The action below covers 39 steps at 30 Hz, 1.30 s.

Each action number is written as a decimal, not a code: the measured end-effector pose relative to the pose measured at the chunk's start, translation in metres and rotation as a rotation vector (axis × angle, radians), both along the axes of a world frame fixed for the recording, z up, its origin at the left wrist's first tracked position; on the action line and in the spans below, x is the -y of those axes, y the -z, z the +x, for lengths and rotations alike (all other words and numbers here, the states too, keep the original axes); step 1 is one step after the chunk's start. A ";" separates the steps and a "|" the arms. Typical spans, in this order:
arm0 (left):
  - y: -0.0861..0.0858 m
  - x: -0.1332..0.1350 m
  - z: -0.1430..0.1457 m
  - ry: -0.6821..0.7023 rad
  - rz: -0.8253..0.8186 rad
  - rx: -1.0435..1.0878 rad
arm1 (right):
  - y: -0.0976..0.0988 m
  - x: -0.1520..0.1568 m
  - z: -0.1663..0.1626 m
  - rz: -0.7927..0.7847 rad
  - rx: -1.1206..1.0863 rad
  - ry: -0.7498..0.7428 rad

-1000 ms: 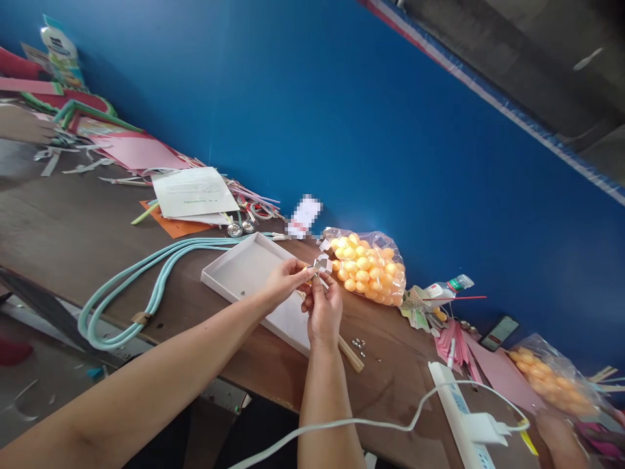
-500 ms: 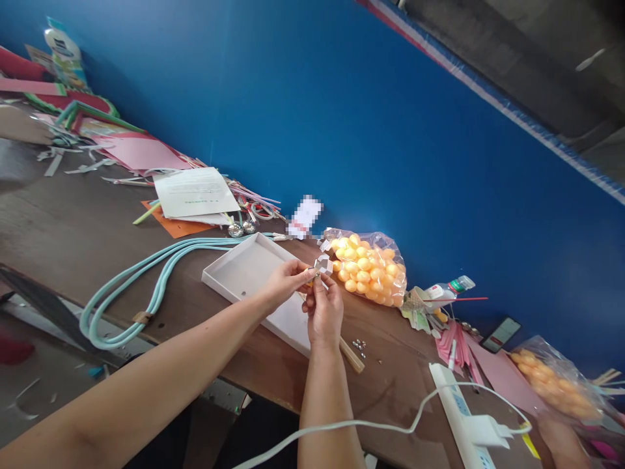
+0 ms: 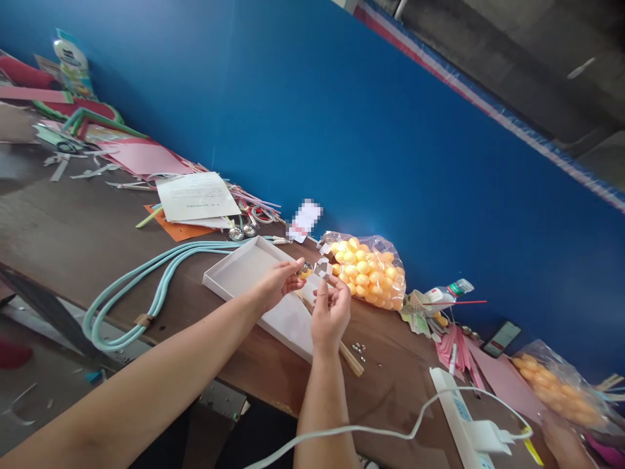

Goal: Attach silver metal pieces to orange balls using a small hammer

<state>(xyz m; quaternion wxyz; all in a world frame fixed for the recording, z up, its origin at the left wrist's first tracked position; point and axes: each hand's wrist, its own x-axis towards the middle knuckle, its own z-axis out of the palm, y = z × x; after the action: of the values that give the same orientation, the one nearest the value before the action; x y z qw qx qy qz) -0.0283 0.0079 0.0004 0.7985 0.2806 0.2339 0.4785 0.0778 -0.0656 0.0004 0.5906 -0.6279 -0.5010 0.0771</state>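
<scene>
My left hand (image 3: 280,284) pinches a small round yellow-and-dark piece (image 3: 305,270) between thumb and fingers. Just to its right, my right hand (image 3: 332,309) has its fingers curled, thumb and forefinger close together; whatever they may hold is too small to make out. Both hands hover over the right part of a shallow white box (image 3: 229,294). A light wooden stick (image 3: 351,359) pokes out from beneath my right wrist. Several small silvery beads (image 3: 359,350) lie on the table to the right of it.
A clear bag of orange balls (image 3: 368,270) stands behind my hands. Looped light-blue cords (image 3: 161,286) lie left of the box. A white power strip (image 3: 456,410) with a cable crossing my right forearm is at the right. Another person's hand (image 3: 17,124) is at far left.
My hands were together on the small piece. Now they have parted slightly: my left hand keeps the yellow-and-dark piece, and my right hand has moved right and down.
</scene>
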 end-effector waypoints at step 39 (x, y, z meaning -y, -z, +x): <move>0.014 -0.016 -0.003 -0.450 -0.052 0.071 | -0.001 0.009 -0.001 -0.069 0.577 0.014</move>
<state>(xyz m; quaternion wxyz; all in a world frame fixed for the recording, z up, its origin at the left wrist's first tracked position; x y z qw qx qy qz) -0.0313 0.0241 -0.0135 0.6864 0.1836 0.2746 0.6479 0.0766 -0.0746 0.0010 0.4024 -0.6471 -0.6410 -0.0920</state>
